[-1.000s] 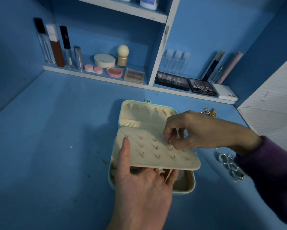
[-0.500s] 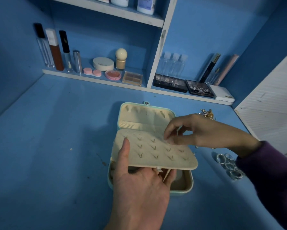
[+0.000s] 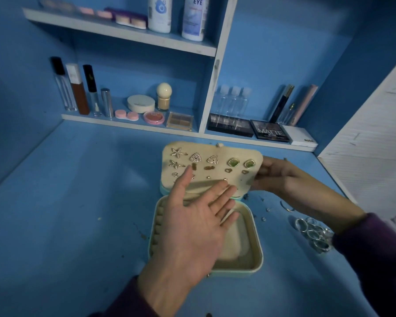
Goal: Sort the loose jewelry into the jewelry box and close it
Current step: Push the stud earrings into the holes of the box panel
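A mint-green jewelry box (image 3: 257, 255) with a cream lining lies open on the blue desk. Its cream earring panel (image 3: 217, 167) is flipped up and shows several pairs of earrings (image 3: 232, 162), stars, triangles and green stones. My right hand (image 3: 281, 177) grips the panel's right edge. My left hand (image 3: 192, 225) hovers palm up with straight fingers over the box's tray, its thumb across the panel's lower part. Several silver rings (image 3: 312, 233) lie loose on the desk to the right of the box, next to my right sleeve. Small earring backs (image 3: 264, 215) are scattered beside the box.
A shelf unit at the back holds makeup tubes (image 3: 78, 90), compacts (image 3: 141, 104), small clear bottles (image 3: 234, 99), eyeshadow palettes (image 3: 269, 131) and a white box (image 3: 301, 138). Tall bottles (image 3: 193, 17) stand on the upper shelf. A white wall panel (image 3: 375, 143) closes the right side.
The earring panel has been flipped up from lying flat pin-side up, so the earring fronts now face me. My right hand moved to the panel's right edge; my left hand let go.
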The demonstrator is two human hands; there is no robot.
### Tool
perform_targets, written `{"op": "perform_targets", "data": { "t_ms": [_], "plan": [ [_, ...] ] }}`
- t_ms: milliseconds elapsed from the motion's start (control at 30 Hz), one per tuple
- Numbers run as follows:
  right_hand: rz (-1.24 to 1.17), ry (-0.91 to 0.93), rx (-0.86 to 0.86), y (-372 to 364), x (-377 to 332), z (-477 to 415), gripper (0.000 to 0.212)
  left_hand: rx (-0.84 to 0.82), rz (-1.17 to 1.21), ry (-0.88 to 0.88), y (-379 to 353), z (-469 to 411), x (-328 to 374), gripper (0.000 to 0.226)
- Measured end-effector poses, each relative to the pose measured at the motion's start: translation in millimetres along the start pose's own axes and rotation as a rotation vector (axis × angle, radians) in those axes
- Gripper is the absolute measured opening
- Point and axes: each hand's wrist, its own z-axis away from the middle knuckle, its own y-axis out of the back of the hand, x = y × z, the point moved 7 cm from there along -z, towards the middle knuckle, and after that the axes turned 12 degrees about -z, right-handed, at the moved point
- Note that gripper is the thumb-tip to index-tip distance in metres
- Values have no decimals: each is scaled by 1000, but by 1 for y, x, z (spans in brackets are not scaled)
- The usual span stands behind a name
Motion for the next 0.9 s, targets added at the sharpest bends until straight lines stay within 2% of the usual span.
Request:
{"op": "perform_targets", "data": {
  "t_ms": [167, 233, 333, 400, 467, 533, 567, 633, 700, 767, 900],
  "plan": [
    [-92, 17, 186, 8, 10, -6, 34, 34, -320, -27, 11, -4, 20, 53],
    [-97, 22, 222, 9, 14, -8, 33, 72, -475, -155, 14, -3, 36, 41],
    [-67, 31, 263, 10, 16, -11, 30, 241, -749, -491, 22, 1, 73, 13],
    [-46, 40, 286, 11, 17, -12, 28, 411, -870, -709, 34, 1, 97, 18],
    [-27, 50, 310, 11, 16, -13, 28, 559, -1039, -901, 43, -2, 115, 11],
    [-3, 57, 324, 11, 17, -13, 30, 653, -1260, -965, 50, -11, 119, 24],
    [5, 59, 326, 11, 17, -14, 30, 664, -1339, -974, 50, -15, 118, 36],
    [2, 60, 322, 11, 18, -14, 30, 677, -1514, -1112, 37, -14, 115, 45],
    [-11, 61, 322, 11, 19, -15, 29, 665, -1699, -1306, 21, -7, 108, 39],
    [-16, 57, 320, 11, 19, -15, 29, 606, -1813, -1426, 10, -4, 102, 29],
    [-13, 47, 314, 11, 20, -15, 30, 522, -1932, -1406, 8, -10, 98, 29]
  ]
}}
